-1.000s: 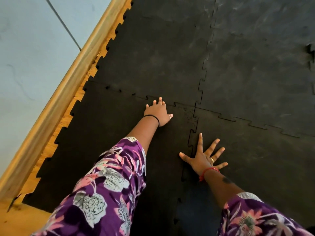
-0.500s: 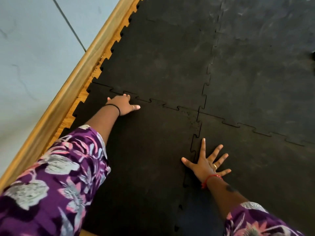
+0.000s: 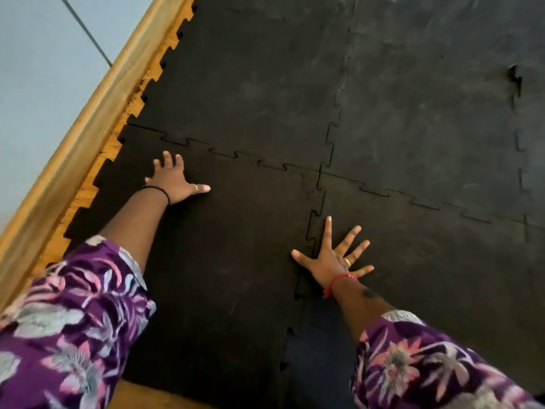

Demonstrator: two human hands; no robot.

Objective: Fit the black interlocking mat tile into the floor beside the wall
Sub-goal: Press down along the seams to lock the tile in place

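- At the far left I see a pale wall [image 3: 44, 84], with a wooden skirting board [image 3: 88, 131] running along its foot from near left to far centre.
- Just right of the skirting, a thin strip of wooden floor [image 3: 85, 196] shows between the board and the toothed left edge of the mats; more bare wood shows at the near edge.
- The black mat tile [image 3: 224, 261] lies flat on the floor beside the wall, nearest me on the left. Its far edge meets the far-left tile [image 3: 250, 93] along a jigsaw seam that looks closed.
- My left hand [image 3: 174, 181] rests palm down on the tile's far-left part, close to that seam, fingers [image 3: 168, 159] slightly apart and holding nothing. A purple floral sleeve [image 3: 67, 326] covers the upper arm.
- The tile's right edge runs along the near-right tile [image 3: 442, 276]; the teeth look joined at the far end, while nearer me a dark gap opens between the two.
- My right hand [image 3: 333, 261] lies flat across that seam, fingers spread wide, gripping nothing, with a red band at the wrist.
- Further right, the far-right tile [image 3: 427, 98] and more mats fill the floor; no containers are in sight.
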